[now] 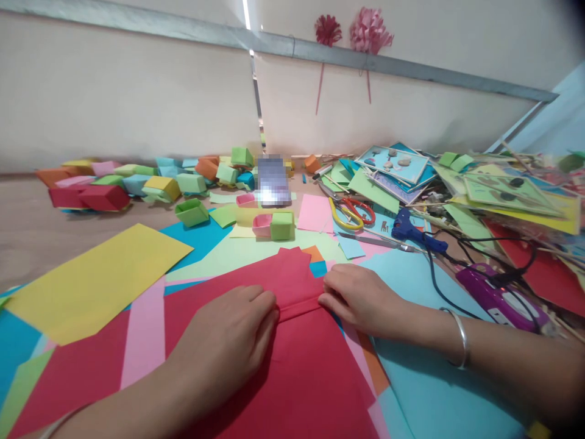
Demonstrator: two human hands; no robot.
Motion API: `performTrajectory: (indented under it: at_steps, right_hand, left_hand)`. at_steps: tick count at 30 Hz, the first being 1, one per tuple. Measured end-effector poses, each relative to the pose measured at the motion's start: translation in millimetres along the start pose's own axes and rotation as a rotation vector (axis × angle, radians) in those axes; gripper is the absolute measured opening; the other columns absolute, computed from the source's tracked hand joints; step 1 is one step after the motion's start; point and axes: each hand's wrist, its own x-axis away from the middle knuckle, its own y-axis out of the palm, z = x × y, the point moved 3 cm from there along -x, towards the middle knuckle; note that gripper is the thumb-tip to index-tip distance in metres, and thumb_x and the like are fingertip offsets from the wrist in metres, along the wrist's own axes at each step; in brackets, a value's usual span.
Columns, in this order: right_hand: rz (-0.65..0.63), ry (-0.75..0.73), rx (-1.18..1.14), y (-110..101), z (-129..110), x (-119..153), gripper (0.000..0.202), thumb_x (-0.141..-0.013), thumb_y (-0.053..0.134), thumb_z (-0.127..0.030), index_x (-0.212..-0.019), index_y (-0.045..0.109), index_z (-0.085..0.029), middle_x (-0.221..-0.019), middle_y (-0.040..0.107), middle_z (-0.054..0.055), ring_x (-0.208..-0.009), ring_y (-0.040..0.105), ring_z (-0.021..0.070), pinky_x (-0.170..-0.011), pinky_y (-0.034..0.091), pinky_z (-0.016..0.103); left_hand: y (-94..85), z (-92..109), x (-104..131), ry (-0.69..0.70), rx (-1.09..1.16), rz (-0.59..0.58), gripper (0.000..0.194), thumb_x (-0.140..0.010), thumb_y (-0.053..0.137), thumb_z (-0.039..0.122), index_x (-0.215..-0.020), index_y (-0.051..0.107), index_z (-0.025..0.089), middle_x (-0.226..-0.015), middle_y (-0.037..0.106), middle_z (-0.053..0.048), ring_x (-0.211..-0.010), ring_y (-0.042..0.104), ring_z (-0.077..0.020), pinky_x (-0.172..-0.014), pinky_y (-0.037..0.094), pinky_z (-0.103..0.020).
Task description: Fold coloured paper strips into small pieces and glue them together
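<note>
A red sheet (315, 372) is lying centrally; over it, left hand (235, 329) and right hand (361, 299) are pinching, grips closed, a folded red strip (299, 310), its long axis running crosswise. Beyond, glue gun (415, 234) and scissors (346, 225) are lying.

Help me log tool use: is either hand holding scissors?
No, the left hand and the right hand both pinch a fold of the red paper, while the scissors lie beyond them.
</note>
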Motion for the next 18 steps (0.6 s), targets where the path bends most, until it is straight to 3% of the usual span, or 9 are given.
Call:
performTrajectory:
  at_steps: [18]
  right_hand:
    - [-0.073, 0.045, 0.044, -1.7, -3.6, -1.3, 0.019, -0.096, 0.053, -0.026, -0.082, 0.06, -0.015, -0.083, 0.061, 0.006, -0.074, 0.05, 0.017, -0.061, 0.027, 0.028]
  left_hand:
    - [2.2, -3.9, 0.3, -0.016, 0.016, -0.007, 0.033, -0.095, 0.028, 0.024, -0.071, 0.051, 0.021, -0.073, 0.062, -0.007, -0.069, 0.059, -0.0236, -0.061, 0.039, -0.034]
